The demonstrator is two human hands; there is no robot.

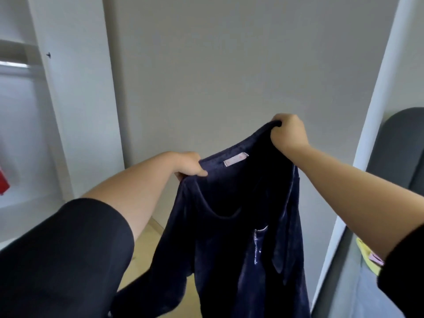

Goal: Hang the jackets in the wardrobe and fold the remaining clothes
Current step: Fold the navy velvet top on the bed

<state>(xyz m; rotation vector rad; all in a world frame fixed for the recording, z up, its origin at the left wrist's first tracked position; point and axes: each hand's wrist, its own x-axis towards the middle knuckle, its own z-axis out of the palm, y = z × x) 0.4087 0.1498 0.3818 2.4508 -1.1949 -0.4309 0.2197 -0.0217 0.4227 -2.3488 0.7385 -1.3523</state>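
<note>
Okay, I've got the navy velvet jacket (231,226) up in the air, both hands closed on its top edge: left hand (187,165) pinching the fabric just left of the pale neck label (235,159), right hand (288,134) fisted on the far corner, higher than the left, so the collar line runs tilted between my grips. Below the grips the body hangs free, zipper (257,244) partly open under the right grip, a sleeve trailing down toward the wood floor (146,249). Wardrobe rail (13,64) sits well off to the left of my left hand, inside the open wardrobe (34,134); something red there (4,183), can't tell what. No hanger in sight in either hand. Risks, as I judge them: velvet is slippery and the left pinch is small, so a swing toward the rail could pull it out; trailing sleeve could drag on the floor; with both hands busy, threading a hanger means freeing one, and the jacket may slump.
</note>
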